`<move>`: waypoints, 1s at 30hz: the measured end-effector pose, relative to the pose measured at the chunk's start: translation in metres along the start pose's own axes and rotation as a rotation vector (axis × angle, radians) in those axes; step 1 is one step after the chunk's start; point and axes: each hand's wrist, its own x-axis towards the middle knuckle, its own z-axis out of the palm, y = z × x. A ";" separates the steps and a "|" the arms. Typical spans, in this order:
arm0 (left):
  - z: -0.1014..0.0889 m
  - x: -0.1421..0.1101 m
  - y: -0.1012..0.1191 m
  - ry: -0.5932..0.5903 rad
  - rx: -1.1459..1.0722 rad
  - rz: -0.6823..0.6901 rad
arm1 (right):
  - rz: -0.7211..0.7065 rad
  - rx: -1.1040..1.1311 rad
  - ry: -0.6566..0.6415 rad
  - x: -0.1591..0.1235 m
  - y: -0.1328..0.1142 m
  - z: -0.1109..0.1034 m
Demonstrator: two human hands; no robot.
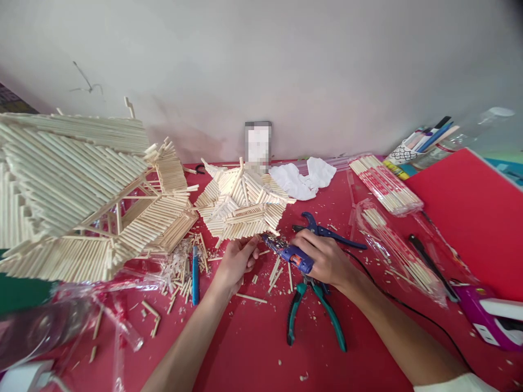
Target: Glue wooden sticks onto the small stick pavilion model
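Observation:
My right hand [322, 253] is wrapped round a blue hot glue gun [297, 258] with an orange trigger, its nozzle pointing left. Close to that nozzle, the thumb and fingers of my left hand [238, 261] are pinched together; whatever they hold is too small to make out. Just beyond both hands sits a small roof-shaped model [245, 204] built from thin wooden sticks. Green-handled pliers [316, 310] lie open on the red table below the glue gun. A blue-handled cutter [339, 238] rests behind my right hand. Loose cut sticks [275, 274] are scattered between my hands.
A large stick-built house [73, 174] fills the left side. Wrapped stick bundles [386, 185], a pen cup [402, 149], a red board [469, 218] and a purple-white device [486, 316] stand or lie at right. A phone [258, 142] leans on the wall beside crumpled tissue [302, 179].

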 end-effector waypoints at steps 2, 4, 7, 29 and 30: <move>0.001 0.000 0.000 0.000 -0.004 -0.001 | -0.003 0.003 0.000 0.000 0.000 0.000; 0.001 0.000 0.001 -0.001 -0.013 0.000 | -0.003 0.000 -0.001 0.000 0.001 0.000; 0.002 0.000 0.000 0.003 -0.016 0.004 | 0.000 -0.008 -0.003 0.000 0.001 0.000; 0.002 -0.001 0.000 -0.006 -0.032 -0.012 | 0.024 0.037 0.002 0.000 0.002 -0.003; 0.001 -0.001 0.000 -0.007 -0.035 -0.011 | 0.028 0.039 0.000 -0.001 0.002 -0.003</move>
